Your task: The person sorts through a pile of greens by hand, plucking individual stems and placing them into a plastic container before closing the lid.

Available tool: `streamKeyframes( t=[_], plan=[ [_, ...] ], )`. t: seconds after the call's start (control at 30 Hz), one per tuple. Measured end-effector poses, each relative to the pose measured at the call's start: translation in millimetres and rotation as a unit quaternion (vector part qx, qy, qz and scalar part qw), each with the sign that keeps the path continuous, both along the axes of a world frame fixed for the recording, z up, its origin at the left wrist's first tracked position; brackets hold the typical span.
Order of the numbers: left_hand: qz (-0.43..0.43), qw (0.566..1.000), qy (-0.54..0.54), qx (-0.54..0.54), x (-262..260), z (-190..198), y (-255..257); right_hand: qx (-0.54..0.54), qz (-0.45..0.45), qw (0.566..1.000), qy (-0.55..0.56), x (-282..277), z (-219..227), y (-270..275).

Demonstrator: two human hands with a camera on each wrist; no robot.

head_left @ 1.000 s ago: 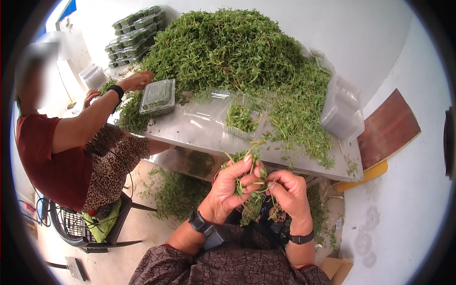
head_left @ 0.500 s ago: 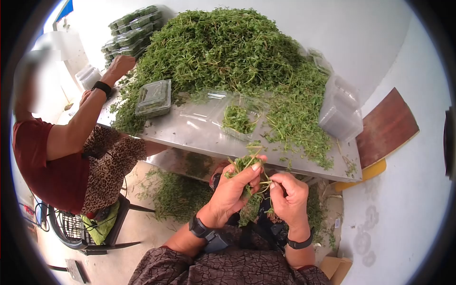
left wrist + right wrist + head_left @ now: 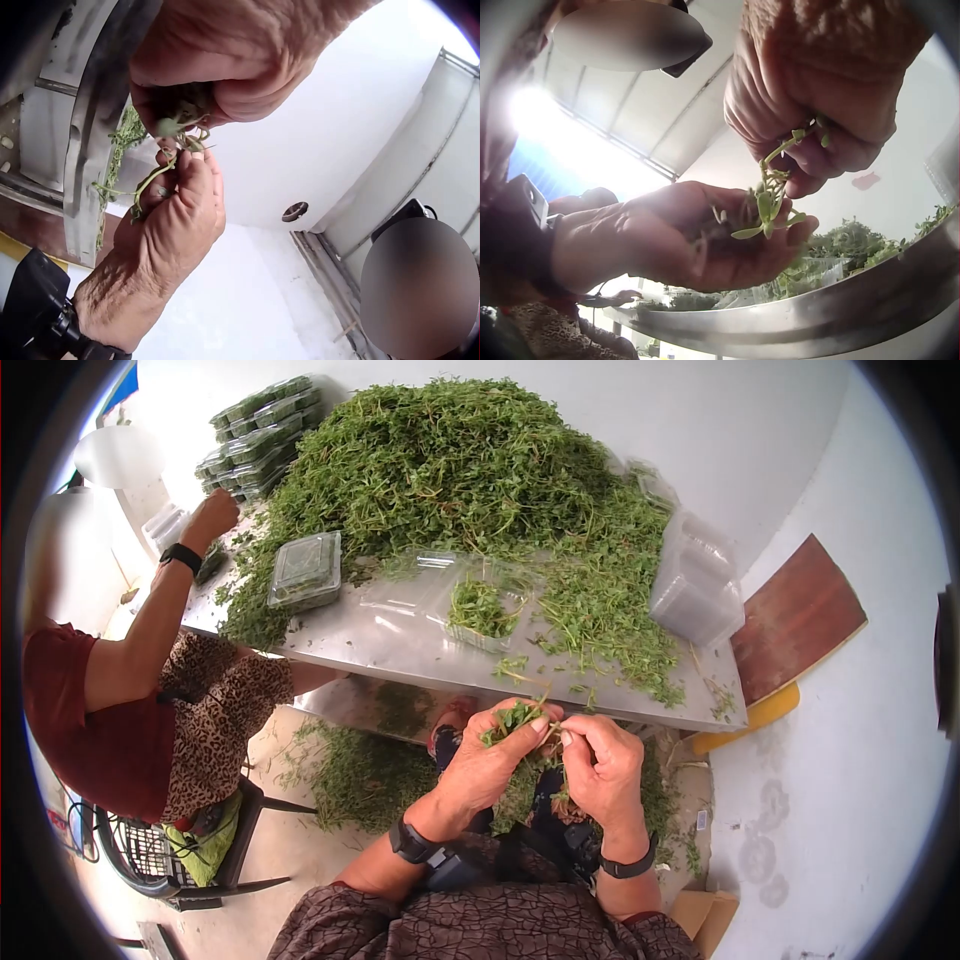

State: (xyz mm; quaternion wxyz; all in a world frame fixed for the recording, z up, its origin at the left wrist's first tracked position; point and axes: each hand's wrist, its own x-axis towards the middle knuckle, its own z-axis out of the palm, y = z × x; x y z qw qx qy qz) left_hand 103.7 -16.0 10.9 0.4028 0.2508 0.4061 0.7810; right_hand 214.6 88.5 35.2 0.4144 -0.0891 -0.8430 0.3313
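My left hand (image 3: 487, 758) grips a small bunch of green sprigs (image 3: 511, 722) in front of the table's near edge. Close beside it, my right hand (image 3: 606, 768) pinches stems between thumb and forefinger, the fingertips of both hands nearly meeting. In the left wrist view a curved stem (image 3: 154, 177) trails over the right hand (image 3: 169, 232). The right wrist view shows leaves (image 3: 765, 214) lying across the left hand's (image 3: 682, 236) fingers. Past the hands, an open clear box (image 3: 519, 628) on the table has some greens (image 3: 481, 607) in it.
A big heap of greens (image 3: 450, 460) covers the back of the metal table (image 3: 370, 630). Empty clear boxes (image 3: 697, 580) are stacked at right, filled ones (image 3: 260, 440) at back left, and a closed box (image 3: 305, 572) stands nearer. Another person (image 3: 105, 690) sits at left. Greens (image 3: 370, 775) lie below.
The sprigs in my left hand sit lower and more gathered, and my right hand has come closer to it. The other person's arm has moved left, away from the heap. The head view has shifted slightly.
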Motion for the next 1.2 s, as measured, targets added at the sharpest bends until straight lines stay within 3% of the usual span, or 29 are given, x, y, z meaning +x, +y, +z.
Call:
streamKeyframes(
  t=[0.1,0.2,0.27,0.43,0.77,0.97,1.03,1.2],
  plan=[
    [-0.052,0.998,0.021,-0.010,0.3,1.5,-3.9,-0.042,0.014,0.999,0.005,1.6,-4.9,2.8],
    [-0.072,0.996,-0.025,-0.044,3.3,17.8,-10.3,-0.007,0.002,1.000,0.006,3.5,-0.2,5.9],
    [-0.082,0.992,0.047,-0.087,3.0,24.5,-14.1,-0.006,0.010,1.000,0.002,6.1,-1.6,8.2],
    [-0.063,0.994,0.046,-0.075,0.1,22.5,-16.1,0.068,0.058,0.996,-0.019,8.5,-0.5,10.1],
    [-0.060,0.997,0.006,-0.054,-2.6,29.3,-16.4,0.116,0.068,0.990,-0.032,5.9,3.8,4.5],
    [-0.027,0.997,0.047,-0.052,2.2,28.5,-12.4,0.085,0.038,0.995,-0.021,0.4,-0.2,-1.5],
    [-0.026,0.997,0.054,-0.048,3.0,31.4,-11.6,-0.004,0.038,0.999,0.018,-2.4,1.3,-5.2],
    [-0.026,0.996,0.075,-0.042,0.0,34.2,-9.3,-0.031,0.004,0.999,0.026,-6.8,8.7,-10.3]
  ],
)
